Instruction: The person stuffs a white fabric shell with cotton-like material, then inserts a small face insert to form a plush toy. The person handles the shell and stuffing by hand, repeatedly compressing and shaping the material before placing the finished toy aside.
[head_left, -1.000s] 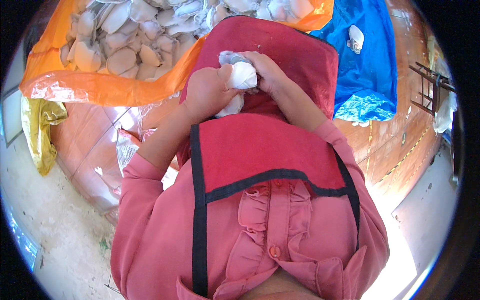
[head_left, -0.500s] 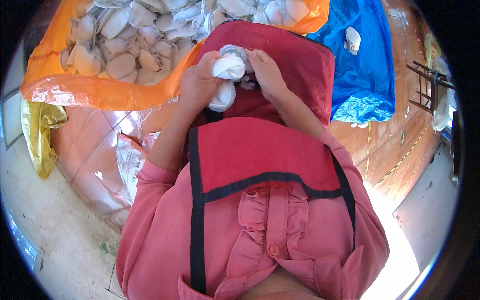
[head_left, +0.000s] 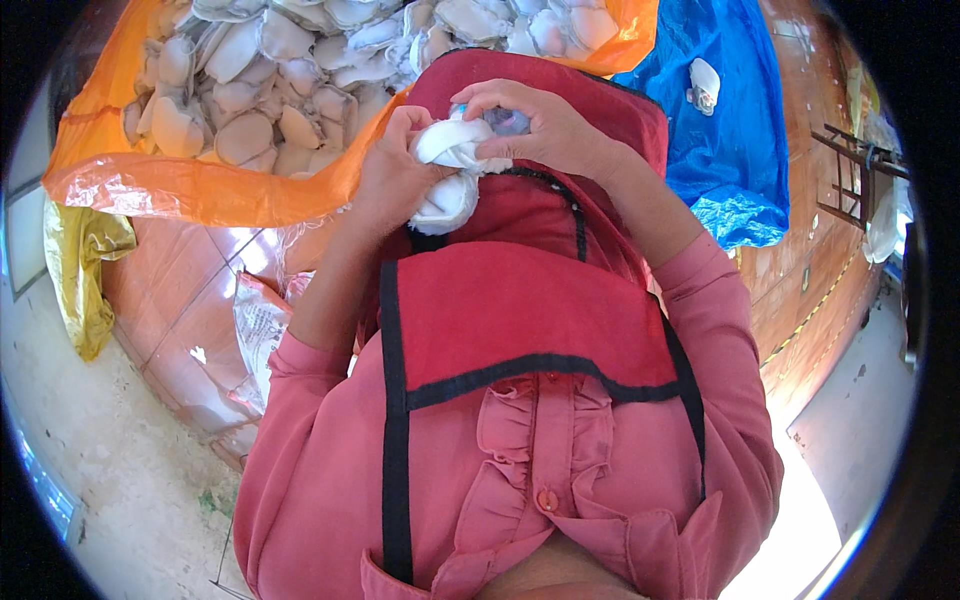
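Observation:
Above the red apron's lap, my left hand (head_left: 390,172) is closed around a white cloth bundle (head_left: 445,208), soft and folded over itself; its exact kind I cannot make out. My right hand (head_left: 545,125) curves over the bundle's right side, thumb pressed on the white cloth and fingers bent around the top. A greyish-blue part (head_left: 507,122) shows between the right thumb and fingers, partly hidden by them.
An orange plastic sheet (head_left: 200,190) ahead holds a heap of whitish oval cloth pieces (head_left: 245,140). At the right lies a blue plastic sheet (head_left: 735,130) with one white piece (head_left: 704,85) on it. A yellow bag (head_left: 85,280) is at left, a dark wooden rack (head_left: 850,175) at far right.
My right hand has shifted from pinching the bundle's grey side to wrapping over its top, with the elbow farther out. My left hand keeps its hold, slightly lower. The apron's lap has creased.

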